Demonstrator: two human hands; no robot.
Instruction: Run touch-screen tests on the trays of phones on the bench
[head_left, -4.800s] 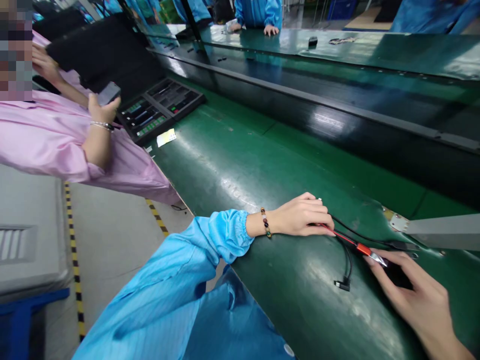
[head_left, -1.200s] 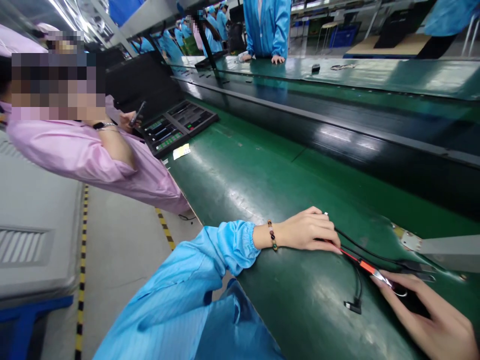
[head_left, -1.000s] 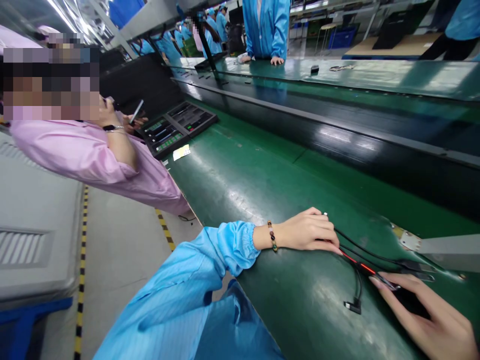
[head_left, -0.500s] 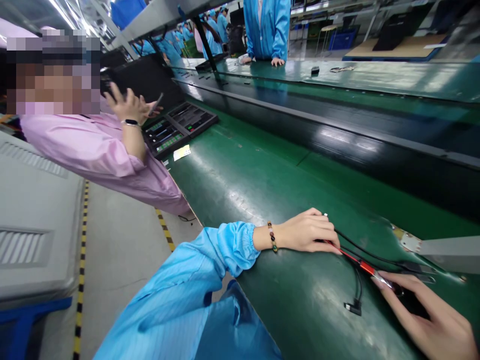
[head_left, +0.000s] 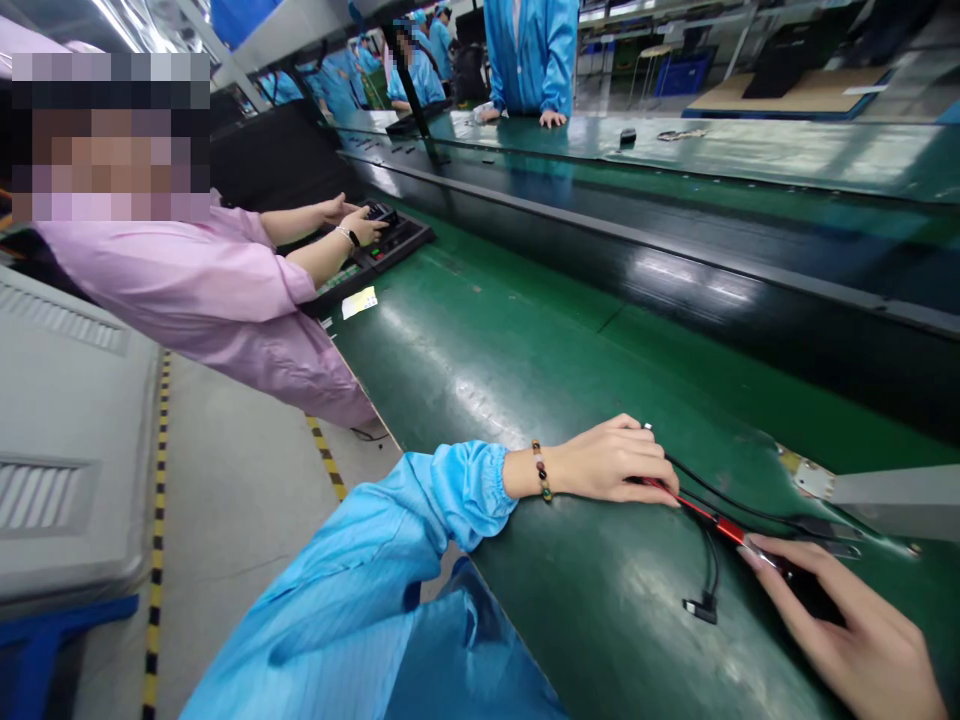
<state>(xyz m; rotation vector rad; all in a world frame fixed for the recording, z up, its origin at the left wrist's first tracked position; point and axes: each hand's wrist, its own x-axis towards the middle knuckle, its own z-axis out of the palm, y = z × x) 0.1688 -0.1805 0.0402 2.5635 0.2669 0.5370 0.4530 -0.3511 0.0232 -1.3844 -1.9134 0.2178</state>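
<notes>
My left hand (head_left: pixel 626 462), with a beaded bracelet at the wrist, rests on the green bench top (head_left: pixel 517 360), its fingers closed on a thin red cable (head_left: pixel 694 507). A small white-tipped piece (head_left: pixel 647 427) shows just beyond its knuckles. Between thumb and fingers, my right hand (head_left: pixel 855 615) pinches the end of the red cable by its red connector (head_left: pixel 730 529); the silver part there is half hidden. Black cables (head_left: pixel 739 497) run from under my left hand toward the right. One short black lead ends in an angled plug (head_left: pixel 701 607) lying on the bench.
A co-worker in a pink coat (head_left: pixel 172 270) stands at the left, hands over a black tray (head_left: pixel 405 240). A yellow-white label (head_left: pixel 359 302) lies nearby. Behind the bench runs a dark conveyor (head_left: pixel 637 235). A metal bracket (head_left: pixel 885 495) is at the right; a blue-coated person (head_left: pixel 531 60) stands opposite.
The pink-coated co-worker's hands have come down from the raised position to the black tray. My hands keep nearly the same place and grip; the view has shifted slightly.
</notes>
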